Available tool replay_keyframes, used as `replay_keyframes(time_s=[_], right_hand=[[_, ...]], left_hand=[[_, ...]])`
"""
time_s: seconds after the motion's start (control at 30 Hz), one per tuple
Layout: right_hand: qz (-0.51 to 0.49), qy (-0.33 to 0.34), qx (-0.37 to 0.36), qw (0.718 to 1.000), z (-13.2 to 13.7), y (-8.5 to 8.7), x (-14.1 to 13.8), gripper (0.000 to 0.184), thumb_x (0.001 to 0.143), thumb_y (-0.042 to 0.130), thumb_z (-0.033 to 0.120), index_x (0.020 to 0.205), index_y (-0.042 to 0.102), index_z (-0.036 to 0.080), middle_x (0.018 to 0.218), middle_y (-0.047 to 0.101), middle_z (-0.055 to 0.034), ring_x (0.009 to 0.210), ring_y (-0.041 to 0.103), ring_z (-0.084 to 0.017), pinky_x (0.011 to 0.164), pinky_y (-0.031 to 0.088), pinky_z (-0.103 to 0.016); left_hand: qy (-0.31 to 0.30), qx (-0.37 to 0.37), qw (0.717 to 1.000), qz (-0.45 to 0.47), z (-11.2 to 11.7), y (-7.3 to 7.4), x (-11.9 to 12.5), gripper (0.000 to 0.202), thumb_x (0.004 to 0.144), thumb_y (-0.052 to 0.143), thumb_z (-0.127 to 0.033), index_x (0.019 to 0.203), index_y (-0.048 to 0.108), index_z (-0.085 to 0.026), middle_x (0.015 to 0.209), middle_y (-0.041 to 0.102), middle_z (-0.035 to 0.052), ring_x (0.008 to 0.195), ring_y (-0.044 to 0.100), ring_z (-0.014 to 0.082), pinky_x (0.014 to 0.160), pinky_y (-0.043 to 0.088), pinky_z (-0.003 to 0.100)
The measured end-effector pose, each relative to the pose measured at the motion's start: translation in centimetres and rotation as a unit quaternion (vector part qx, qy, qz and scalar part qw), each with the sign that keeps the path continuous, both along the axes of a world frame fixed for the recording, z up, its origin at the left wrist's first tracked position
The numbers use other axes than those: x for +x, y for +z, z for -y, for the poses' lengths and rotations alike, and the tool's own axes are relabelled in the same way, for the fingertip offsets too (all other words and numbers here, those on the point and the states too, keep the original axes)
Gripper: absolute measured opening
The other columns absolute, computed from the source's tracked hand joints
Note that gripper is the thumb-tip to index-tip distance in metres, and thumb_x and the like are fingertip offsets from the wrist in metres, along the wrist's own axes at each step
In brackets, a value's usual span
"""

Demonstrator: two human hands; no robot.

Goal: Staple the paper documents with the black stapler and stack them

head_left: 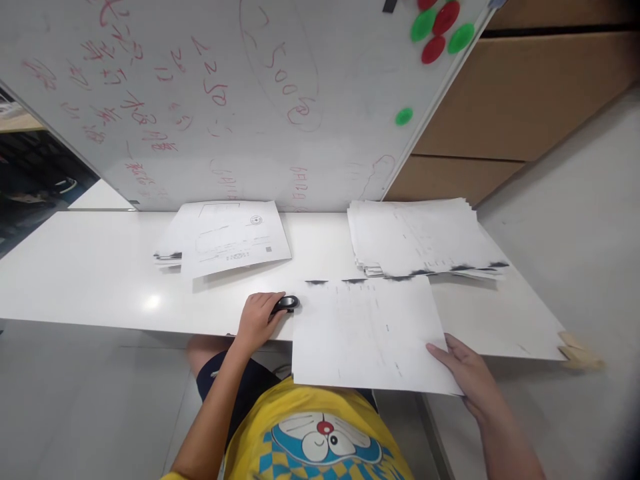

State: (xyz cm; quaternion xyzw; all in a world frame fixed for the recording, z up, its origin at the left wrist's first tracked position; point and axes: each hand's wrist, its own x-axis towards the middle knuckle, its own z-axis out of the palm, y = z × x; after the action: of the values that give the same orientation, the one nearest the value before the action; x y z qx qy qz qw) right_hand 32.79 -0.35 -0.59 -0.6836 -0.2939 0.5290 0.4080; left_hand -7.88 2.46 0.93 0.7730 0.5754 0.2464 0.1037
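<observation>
My left hand point(259, 316) rests on the near edge of the white table point(90, 273), its fingers closed around a small black stapler point(287, 304). My right hand point(467, 371) grips the lower right corner of a white sheet of paper point(367, 330). The sheet lies partly on the table and hangs over its near edge toward my lap. The stapler sits just left of the sheet's top left corner.
A thick stack of papers point(420, 237) lies at the back right of the table. A smaller pile with a printed form on top point(230, 237) lies at the back left. A whiteboard point(225, 87) with red writing and coloured magnets point(440, 30) leans behind the table.
</observation>
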Motion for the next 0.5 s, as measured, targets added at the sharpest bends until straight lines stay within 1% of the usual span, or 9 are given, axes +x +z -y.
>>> replay_keyframes(time_s=[0.1, 0.17, 0.27, 0.33, 0.4, 0.5], right_hand=[[-0.001, 0.011, -0.006, 1.0, -0.08, 0.08, -0.33, 0.048, 0.058, 0.081, 0.041, 0.099, 0.069, 0.018, 0.089, 0.076, -0.0062, 0.078, 0.069, -0.024, 0.065, 0.056, -0.029], [-0.006, 0.023, -0.011, 1.0, -0.08, 0.05, -0.63, 0.047, 0.06, 0.08, 0.041, 0.099, 0.069, 0.018, 0.09, 0.075, -0.0063, 0.078, 0.069, -0.024, 0.066, 0.056, -0.03], [-0.004, 0.029, -0.019, 0.999, 0.0, -0.15, -0.85, 0.045, 0.061, 0.079, 0.042, 0.098, 0.069, 0.019, 0.091, 0.075, -0.0066, 0.077, 0.069, -0.024, 0.067, 0.056, -0.031], [0.001, 0.03, -0.027, 0.999, 0.03, -0.34, -0.79, 0.044, 0.062, 0.078, 0.042, 0.099, 0.069, 0.019, 0.093, 0.075, -0.0062, 0.077, 0.069, -0.023, 0.067, 0.056, -0.03], [0.002, 0.031, -0.034, 0.999, -0.09, -0.45, -0.66, 0.044, 0.063, 0.078, 0.042, 0.1, 0.068, 0.02, 0.094, 0.075, -0.0056, 0.078, 0.069, -0.023, 0.067, 0.056, -0.028], [0.007, 0.041, -0.033, 0.999, -0.59, -0.21, -0.62, 0.046, 0.062, 0.078, 0.043, 0.1, 0.067, 0.019, 0.093, 0.075, -0.006, 0.077, 0.069, -0.023, 0.067, 0.056, -0.029]], left_hand=[[-0.005, -0.001, 1.0, -0.003, -0.03, -0.02, -0.14, 0.038, 0.092, 0.047, -0.037, 0.128, 0.054, -0.025, 0.11, 0.066, 0.0089, 0.101, 0.058, 0.0254, 0.089, 0.041, 0.041], [-0.02, 0.004, 1.0, 0.009, -0.09, -0.03, -0.31, 0.038, 0.093, 0.044, -0.033, 0.129, 0.053, -0.028, 0.113, 0.065, 0.0086, 0.102, 0.058, 0.0243, 0.088, 0.042, 0.04], [-0.05, 0.014, 0.998, 0.03, -0.12, -0.07, -0.49, 0.035, 0.094, 0.041, -0.027, 0.125, 0.057, -0.032, 0.116, 0.064, 0.0068, 0.104, 0.059, 0.0224, 0.086, 0.042, 0.038], [-0.056, 0.011, 0.998, 0.031, -0.06, -0.09, -0.42, 0.034, 0.094, 0.041, -0.024, 0.122, 0.059, -0.032, 0.115, 0.065, 0.0062, 0.106, 0.058, 0.0224, 0.087, 0.042, 0.039], [-0.058, 0.006, 0.998, 0.013, 0.03, -0.04, -0.2, 0.036, 0.094, 0.04, -0.02, 0.123, 0.058, -0.031, 0.116, 0.065, 0.0065, 0.11, 0.056, 0.023, 0.089, 0.041, 0.04], [-0.082, 0.019, 0.995, -0.047, 0.16, 0.18, 0.16, 0.04, 0.093, 0.035, -0.014, 0.126, 0.055, -0.027, 0.119, 0.064, 0.008, 0.114, 0.055, 0.0239, 0.089, 0.041, 0.04]])
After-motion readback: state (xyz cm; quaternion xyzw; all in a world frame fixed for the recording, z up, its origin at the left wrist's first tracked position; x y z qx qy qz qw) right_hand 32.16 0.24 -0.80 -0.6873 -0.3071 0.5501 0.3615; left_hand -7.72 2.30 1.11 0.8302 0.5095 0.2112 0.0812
